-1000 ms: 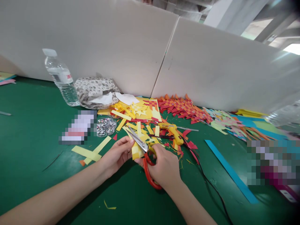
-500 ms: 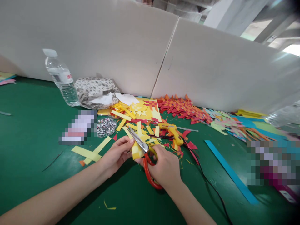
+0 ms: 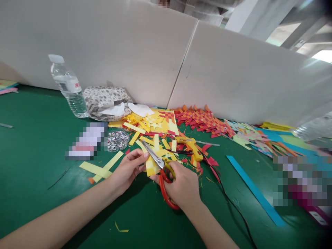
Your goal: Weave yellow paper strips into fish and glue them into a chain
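Left fingers pinch woven yellow checked paper; right fingers grip red-handled steel scissors. Cutting looks unfinished, while woven red-and-orange paper fish lie piled, seemingly complete.

Reads as a paper-craft workspace; classroom or workshop, can't tell. Evidence: green tabletop, pale partition panels along its far edge, big pale pillar beyond them. Mid-tabletop: scissors, yellow glue gun with cord, round container of what look like googly eyes, yellow offcuts. Far edge, right of centre: pile of near-identical red-orange woven shapes. Coloured sheets toward the far right corner.
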`<state>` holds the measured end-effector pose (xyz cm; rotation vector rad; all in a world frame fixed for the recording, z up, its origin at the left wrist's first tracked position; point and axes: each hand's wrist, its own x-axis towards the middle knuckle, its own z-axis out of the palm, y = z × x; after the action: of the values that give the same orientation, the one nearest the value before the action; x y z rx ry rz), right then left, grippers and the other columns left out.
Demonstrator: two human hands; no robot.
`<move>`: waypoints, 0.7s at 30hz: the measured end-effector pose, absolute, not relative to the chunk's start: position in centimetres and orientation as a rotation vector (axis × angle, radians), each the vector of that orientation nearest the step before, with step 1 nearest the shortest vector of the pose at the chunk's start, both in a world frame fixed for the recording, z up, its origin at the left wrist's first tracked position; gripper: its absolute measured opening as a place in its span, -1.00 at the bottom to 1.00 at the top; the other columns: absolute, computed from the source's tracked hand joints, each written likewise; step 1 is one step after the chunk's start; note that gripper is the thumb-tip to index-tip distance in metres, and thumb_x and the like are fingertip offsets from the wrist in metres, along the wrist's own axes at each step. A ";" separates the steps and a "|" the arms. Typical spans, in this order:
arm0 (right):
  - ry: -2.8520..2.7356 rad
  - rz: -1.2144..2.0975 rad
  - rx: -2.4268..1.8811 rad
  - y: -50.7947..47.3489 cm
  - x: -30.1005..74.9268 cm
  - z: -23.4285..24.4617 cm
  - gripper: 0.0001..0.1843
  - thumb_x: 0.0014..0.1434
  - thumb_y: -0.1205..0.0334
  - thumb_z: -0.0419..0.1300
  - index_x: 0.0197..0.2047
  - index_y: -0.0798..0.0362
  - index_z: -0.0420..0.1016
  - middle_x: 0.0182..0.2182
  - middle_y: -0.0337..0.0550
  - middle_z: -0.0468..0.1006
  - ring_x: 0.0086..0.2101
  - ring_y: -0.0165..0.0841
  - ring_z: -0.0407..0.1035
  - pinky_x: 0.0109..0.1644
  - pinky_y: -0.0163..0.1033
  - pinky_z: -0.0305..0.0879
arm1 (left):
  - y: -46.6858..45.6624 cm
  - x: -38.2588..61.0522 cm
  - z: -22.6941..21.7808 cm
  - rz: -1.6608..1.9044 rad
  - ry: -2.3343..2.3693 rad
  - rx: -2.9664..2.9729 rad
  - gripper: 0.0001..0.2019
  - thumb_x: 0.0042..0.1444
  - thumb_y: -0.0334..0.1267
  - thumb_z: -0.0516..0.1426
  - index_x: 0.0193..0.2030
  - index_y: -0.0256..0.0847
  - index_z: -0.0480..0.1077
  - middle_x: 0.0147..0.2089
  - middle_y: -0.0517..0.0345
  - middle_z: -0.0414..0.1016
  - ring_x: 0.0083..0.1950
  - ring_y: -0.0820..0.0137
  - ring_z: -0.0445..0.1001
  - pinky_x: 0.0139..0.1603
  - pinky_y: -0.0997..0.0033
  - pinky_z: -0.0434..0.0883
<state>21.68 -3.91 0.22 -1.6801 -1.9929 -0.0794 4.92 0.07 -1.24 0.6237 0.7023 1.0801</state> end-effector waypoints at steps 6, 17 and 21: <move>-2.013 -0.105 -1.693 -3.8 21.8 0.2 -0.52 -0.06 -0.25 0.13 -0.48 0.05 0.29 -0.60 -0.26 0.39 -0.61 -0.44 0.25 -0.51 -0.35 -0.02 | 0.1 4.9 -1.5 1.077 0.718 0.641 -0.83 -0.08 -0.27 0.29 -0.50 -0.23 0.37 -0.43 0.29 0.49 -0.42 0.55 0.45 -0.38 0.58 0.39; -2.002 -0.111 -1.653 -3.7 21.8 0.2 -0.53 -0.04 -0.24 0.13 -0.49 0.06 0.28 -0.60 -0.27 0.37 -0.60 -0.46 0.24 -0.51 -0.36 -0.01 | 0.1 4.9 -1.5 1.077 0.718 0.630 -0.82 -0.10 -0.27 0.30 -0.52 -0.23 0.37 -0.46 0.30 0.47 -0.44 0.56 0.43 -0.41 0.59 0.37; -1.992 -0.112 -1.640 -3.7 21.8 0.1 -0.54 -0.04 -0.22 0.15 -0.50 0.05 0.28 -0.61 -0.27 0.37 -0.61 -0.47 0.22 -0.51 -0.36 -0.01 | 0.1 4.9 -1.5 1.076 0.717 0.633 -0.81 -0.09 -0.26 0.30 -0.51 -0.23 0.36 -0.48 0.31 0.46 -0.46 0.58 0.41 -0.44 0.61 0.35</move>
<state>21.81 -3.72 0.11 -1.6400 -1.9918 -0.1120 4.90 0.09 -1.51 0.6328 0.7171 1.0763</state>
